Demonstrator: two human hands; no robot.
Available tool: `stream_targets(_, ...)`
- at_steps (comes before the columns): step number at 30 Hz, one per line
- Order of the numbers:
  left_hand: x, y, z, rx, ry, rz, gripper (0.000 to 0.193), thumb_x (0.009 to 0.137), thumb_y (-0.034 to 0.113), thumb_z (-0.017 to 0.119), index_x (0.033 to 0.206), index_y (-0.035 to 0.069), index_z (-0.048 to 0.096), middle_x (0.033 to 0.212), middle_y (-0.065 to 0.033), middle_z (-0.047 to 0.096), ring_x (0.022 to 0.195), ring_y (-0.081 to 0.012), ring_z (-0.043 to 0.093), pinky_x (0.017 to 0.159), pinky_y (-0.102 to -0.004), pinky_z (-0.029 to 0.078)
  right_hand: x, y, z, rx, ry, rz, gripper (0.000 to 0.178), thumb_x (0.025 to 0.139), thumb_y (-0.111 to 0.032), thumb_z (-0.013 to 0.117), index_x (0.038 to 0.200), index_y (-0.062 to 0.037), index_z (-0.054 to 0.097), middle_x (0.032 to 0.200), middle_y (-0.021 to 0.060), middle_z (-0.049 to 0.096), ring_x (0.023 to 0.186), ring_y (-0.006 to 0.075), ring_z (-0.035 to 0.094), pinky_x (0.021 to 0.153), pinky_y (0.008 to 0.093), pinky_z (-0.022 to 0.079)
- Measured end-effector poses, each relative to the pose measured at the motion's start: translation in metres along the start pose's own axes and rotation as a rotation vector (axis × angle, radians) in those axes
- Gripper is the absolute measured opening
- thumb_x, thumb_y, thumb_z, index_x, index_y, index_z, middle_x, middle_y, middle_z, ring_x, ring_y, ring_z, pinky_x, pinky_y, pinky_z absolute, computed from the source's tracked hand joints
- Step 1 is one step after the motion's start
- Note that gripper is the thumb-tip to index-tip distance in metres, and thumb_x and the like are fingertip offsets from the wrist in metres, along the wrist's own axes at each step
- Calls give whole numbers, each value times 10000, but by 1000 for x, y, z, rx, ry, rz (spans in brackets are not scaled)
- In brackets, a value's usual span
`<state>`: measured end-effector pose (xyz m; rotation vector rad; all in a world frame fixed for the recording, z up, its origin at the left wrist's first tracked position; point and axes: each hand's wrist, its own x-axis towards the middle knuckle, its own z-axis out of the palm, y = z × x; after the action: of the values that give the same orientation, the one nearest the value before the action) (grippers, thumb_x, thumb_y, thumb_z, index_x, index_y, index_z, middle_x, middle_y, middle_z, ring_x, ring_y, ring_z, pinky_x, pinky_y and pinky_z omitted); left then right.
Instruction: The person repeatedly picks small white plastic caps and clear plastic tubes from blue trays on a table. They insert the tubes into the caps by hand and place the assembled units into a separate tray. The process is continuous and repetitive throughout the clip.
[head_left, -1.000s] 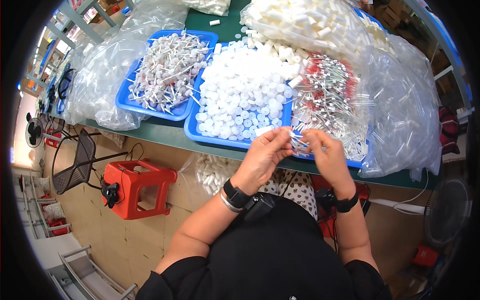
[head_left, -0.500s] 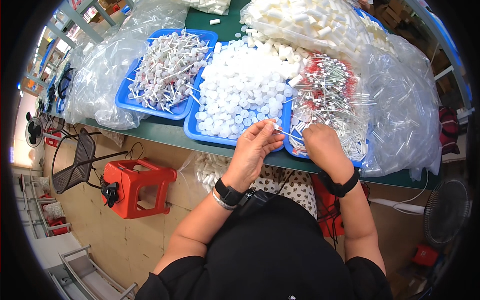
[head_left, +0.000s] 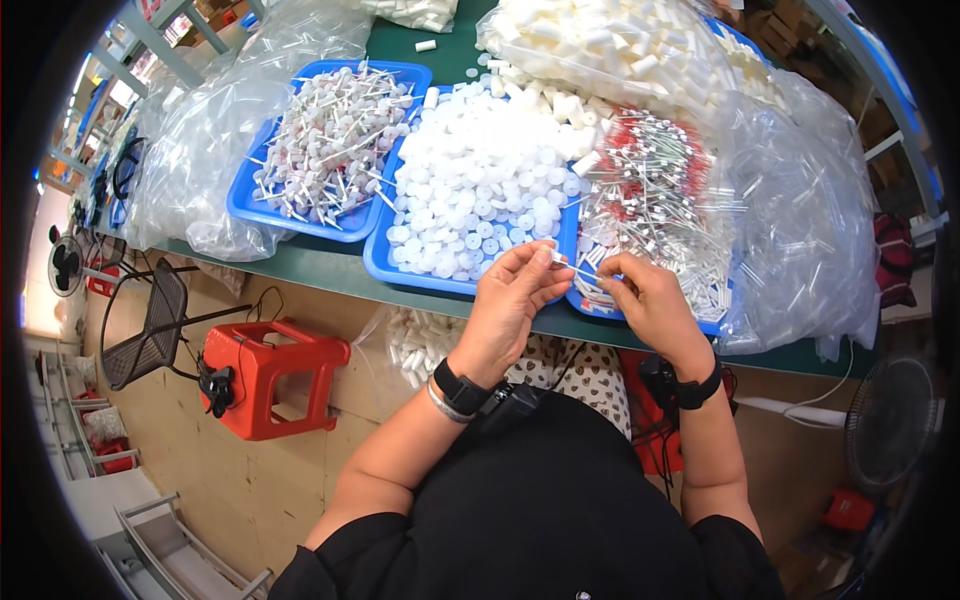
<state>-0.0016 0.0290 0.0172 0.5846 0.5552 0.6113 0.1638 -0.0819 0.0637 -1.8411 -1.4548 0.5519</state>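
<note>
My left hand pinches a small white piece at one end of a thin pale rod. On the rod's other end close the thumb and fingertips of my right hand. The rod lies nearly level between both hands, over the table's near edge. Just beyond my left hand is a blue tray heaped with translucent white discs. Beyond my right hand, another blue tray holds thin metal rods with red tips and small white tubes.
A third blue tray at left holds rods fitted with discs. Clear plastic bags lie at left and right; a bag of white cylinders is at the back. A red stool and a fan stand on the floor.
My right hand has come slightly lower, its fingers now less curled and thumb visible along the rod. My left hand keeps its pinch almost in place.
</note>
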Motion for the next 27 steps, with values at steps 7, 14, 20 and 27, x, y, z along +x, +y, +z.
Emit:
stream_targets(7,1,-3,1,20,-2,36,254,969,205,638,1141,23,599,1031,-97,664,955,-187,679,855,-295,566,-4,-1,3,55,58,-25,121,878,-16,651,993,8,628,868,151,677,753,277,674,675,340,519)
stream_targets(14,1,-2,-3,-12,9,35,234,969,201,637,1129,33,605,1026,-97,670,956,-187,680,856,-297,564,-5,2,5,77,81,-12,121,892,-26,653,999,26,631,849,150,676,739,246,682,666,326,528)
stream_targets(20,0,-3,-5,-44,8,36,226,969,197,638,1123,35,611,1026,-100,674,957,-191,681,859,-299,564,-5,-2,5,37,84,0,108,880,-23,663,978,23,649,836,145,674,715,230,680,643,315,522)
stream_targets(27,0,-5,-4,-16,-18,15,274,981,171,616,1182,-13,583,1040,-89,652,957,-173,668,858,-283,563,-4,1,10,27,146,-102,92,887,-31,662,963,21,663,815,123,678,700,207,676,637,310,523)
